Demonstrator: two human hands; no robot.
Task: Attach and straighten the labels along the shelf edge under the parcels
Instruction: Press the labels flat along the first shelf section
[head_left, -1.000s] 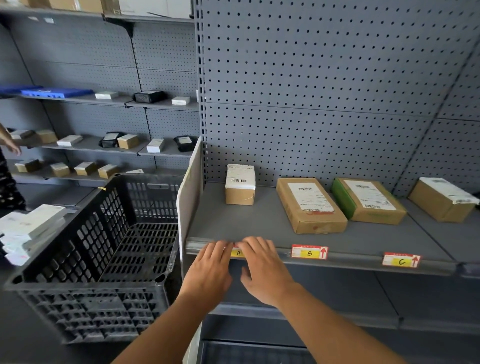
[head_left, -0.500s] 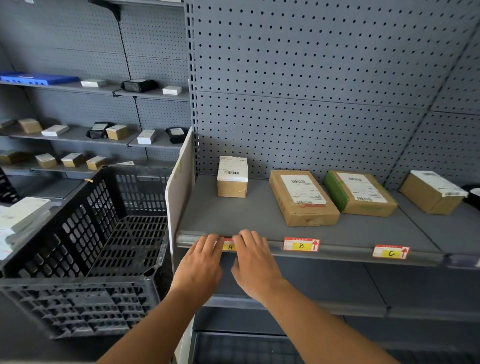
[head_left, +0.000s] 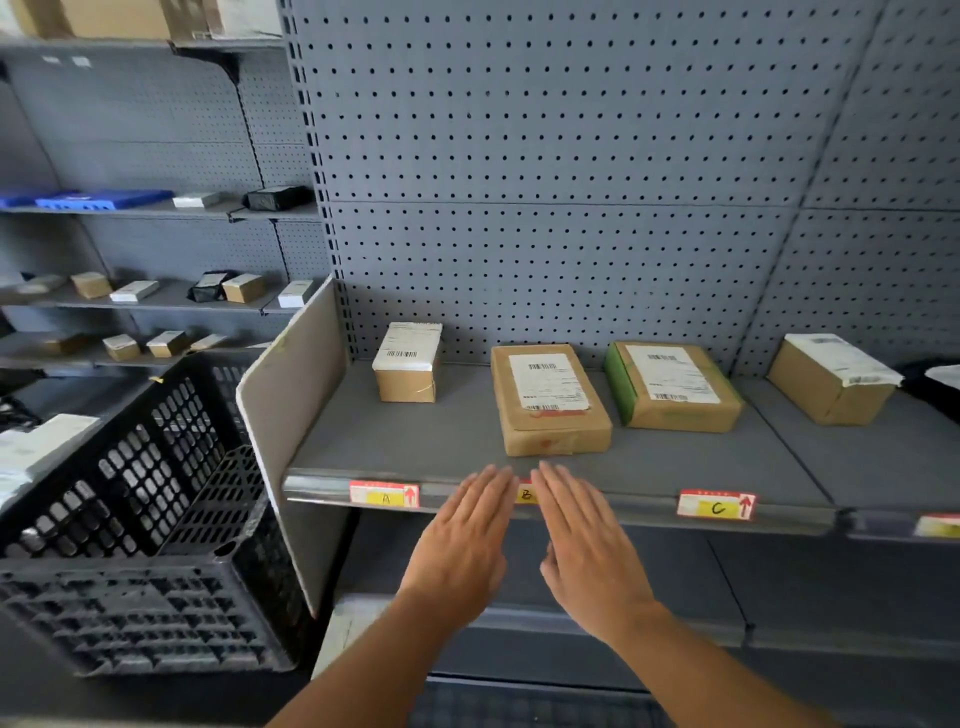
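Both hands, the left hand (head_left: 464, 545) and the right hand (head_left: 582, 545), lie flat with straight fingers flanking label B (head_left: 525, 494) at their 12 o'clock on the shelf edge (head_left: 639, 512) (its long axis runs 9-to-3), equally near it.

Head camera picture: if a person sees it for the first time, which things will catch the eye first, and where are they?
First the two hands, left hand and right hand, flat with straight fingers at the shelf edge, on either side of label B. Next the red and yellow label A and label C on the same edge, with brown parcels on the shelf above. At the left stands a large black crate.
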